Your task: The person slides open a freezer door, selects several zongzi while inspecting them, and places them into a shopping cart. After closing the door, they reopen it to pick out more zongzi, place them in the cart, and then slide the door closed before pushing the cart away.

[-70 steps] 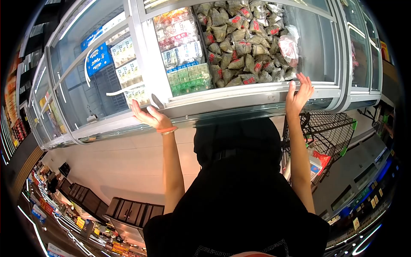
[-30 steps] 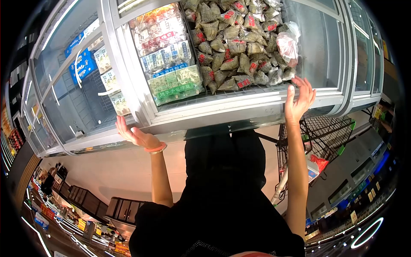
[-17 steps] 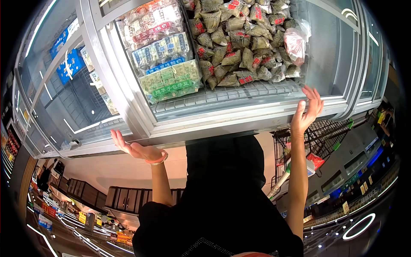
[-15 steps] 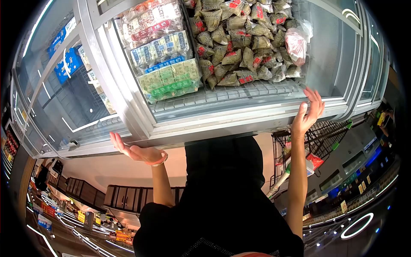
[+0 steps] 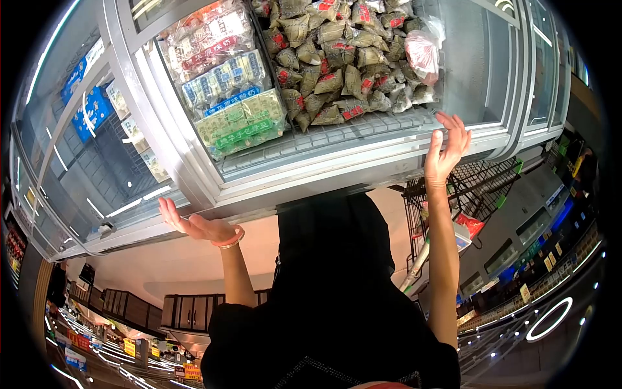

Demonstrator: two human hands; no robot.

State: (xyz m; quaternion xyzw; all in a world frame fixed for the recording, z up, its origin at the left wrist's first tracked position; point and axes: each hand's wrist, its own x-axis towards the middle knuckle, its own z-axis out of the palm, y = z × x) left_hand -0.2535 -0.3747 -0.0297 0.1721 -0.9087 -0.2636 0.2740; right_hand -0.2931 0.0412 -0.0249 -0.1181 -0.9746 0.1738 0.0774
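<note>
My left hand (image 5: 197, 223), with a pinkish band at its wrist, is at the freezer's front edge, fingers spread and nothing in them. Farther right, my right hand (image 5: 448, 150) is raised at the same edge, thumb and fingers apart, also holding nothing. Between them runs the chest freezer's metal front rail (image 5: 324, 170). Inside lie many leaf-wrapped zongzi (image 5: 337, 78) with red labels. A clear bag with reddish contents (image 5: 423, 58) rests at their right. To the left are bagged packs with a green band (image 5: 243, 126), a blue band (image 5: 227, 81) and a red band (image 5: 210, 39).
A metal divider (image 5: 159, 110) separates the left freezer section, where blue packs (image 5: 91, 110) lie under glass. Below my right hand stands a black wire shopping cart (image 5: 479, 185) with a red package (image 5: 470, 225). Dark wooden cabinets (image 5: 133, 308) stand at lower left.
The view has shifted and turned slightly, so the freezer contents and both hands appear farther left. Both hands keep nearly the same open pose at the freezer edge.
</note>
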